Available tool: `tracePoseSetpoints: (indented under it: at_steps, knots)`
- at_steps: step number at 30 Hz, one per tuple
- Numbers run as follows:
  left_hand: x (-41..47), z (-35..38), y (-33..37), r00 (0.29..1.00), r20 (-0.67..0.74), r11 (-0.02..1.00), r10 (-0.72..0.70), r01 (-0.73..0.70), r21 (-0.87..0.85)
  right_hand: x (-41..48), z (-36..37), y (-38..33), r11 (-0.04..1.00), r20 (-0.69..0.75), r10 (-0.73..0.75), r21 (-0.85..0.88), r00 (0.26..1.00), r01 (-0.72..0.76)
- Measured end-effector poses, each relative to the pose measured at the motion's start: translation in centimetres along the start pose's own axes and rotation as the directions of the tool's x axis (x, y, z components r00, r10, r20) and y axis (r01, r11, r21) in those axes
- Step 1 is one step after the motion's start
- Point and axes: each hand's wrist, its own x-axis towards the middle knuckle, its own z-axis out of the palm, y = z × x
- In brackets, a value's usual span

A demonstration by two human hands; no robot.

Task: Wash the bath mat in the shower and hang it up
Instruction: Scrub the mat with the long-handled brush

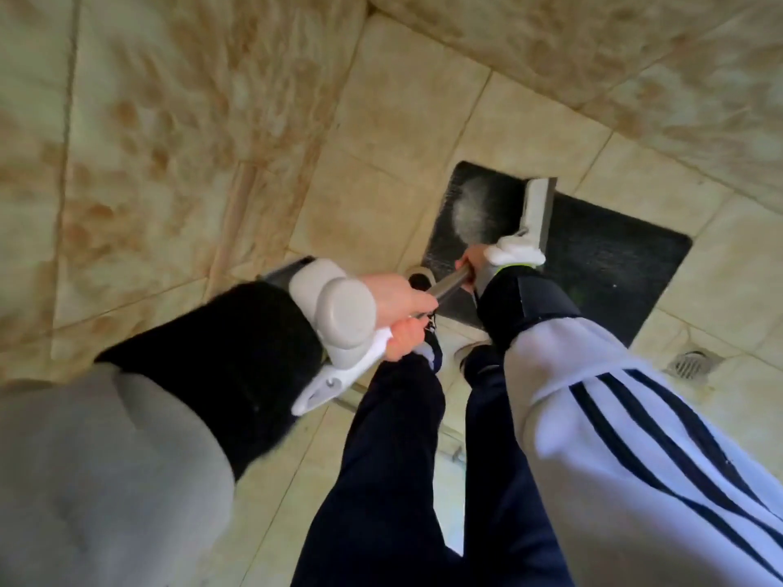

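The left hand point(398, 300) is closed around the near end of a metal shower handle point(451, 281). Just beyond it, the right hand point(478, 266) also closes its grip on this handle. Beyond both grips, the dark bath mat point(593, 264) lies flat on the tiled floor point(381, 163), and a water spray point(470, 213) hits its left part. A floor drain point(692, 364) is to the right of the grips.

Beige marbled wall tiles point(169, 120) rise left of and beyond the fingers point(417, 300), pale square floor tiles point(381, 133) spread beneath them, and a round metal drain point(690, 364) sits to their right
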Motion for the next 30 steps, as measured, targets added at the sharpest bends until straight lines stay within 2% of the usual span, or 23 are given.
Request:
tracePoseSetpoints:
  at_steps: [3, 6, 9, 11, 15, 17, 18, 22, 25, 27, 30]
  knots:
    - [-4.5, -4.1, -3.5, 0.99, -0.141, 0.998, 0.01, -0.019, -0.066, -3.7, 8.3, -0.6, 0.997, 0.207, -0.069, -0.014, 0.976, 0.073]
    - [-7.4, -5.4, -5.4, 0.978, -0.207, 0.99, 0.034, -0.061, -0.126, -6.7, 13.2, -1.1, 0.999, 0.224, -0.009, -0.037, 0.975, 0.018]
    - [-8.4, -5.0, -5.1, 0.976, -0.214, 0.993, 0.045, -0.067, -0.096, -7.7, 13.5, -1.4, 0.999, 0.224, -0.023, -0.041, 0.974, 0.033]
    - [-8.3, -4.1, -4.5, 0.975, -0.209, 0.993, 0.074, -0.091, -0.073, -7.7, 11.4, -1.7, 0.999, 0.207, -0.028, -0.031, 0.978, 0.035]
    - [-5.2, -0.1, -2.2, 0.988, -0.119, 0.993, 0.099, -0.091, 0.073, -5.5, 3.4, -1.5, 0.998, 0.054, -0.041, 0.059, 0.998, 0.037]
    - [-3.5, 2.6, -0.8, 0.994, -0.069, 0.995, 0.079, -0.074, 0.067, -4.7, -1.0, -0.6, 0.994, -0.04, 0.0, 0.111, 0.999, 0.004]
    - [-3.1, 2.9, -0.8, 0.995, -0.066, 0.997, 0.069, -0.066, 0.045, -4.7, -1.7, -0.3, 0.993, -0.043, 0.025, 0.113, 0.999, -0.02]
    - [-0.6, 7.7, 1.1, 0.999, -0.021, 0.976, 0.028, -0.022, 0.215, -4.6, -8.6, 2.6, 0.986, -0.063, 0.12, 0.128, 0.991, -0.112]
    - [0.5, 10.1, 1.6, 0.998, -0.012, 0.963, -0.057, 0.058, 0.264, -4.4, -11.0, 5.5, 0.977, -0.055, 0.158, 0.15, 0.986, -0.148]
    - [1.5, 12.3, 1.9, 0.994, -0.034, 0.926, -0.105, 0.11, 0.361, -4.4, -13.0, 7.6, 0.973, -0.06, 0.163, 0.174, 0.985, -0.151]
    - [3.0, 16.1, 2.1, 0.988, -0.052, 0.854, -0.144, 0.151, 0.498, -3.8, -16.5, 11.2, 0.942, -0.052, 0.16, 0.307, 0.986, -0.136]
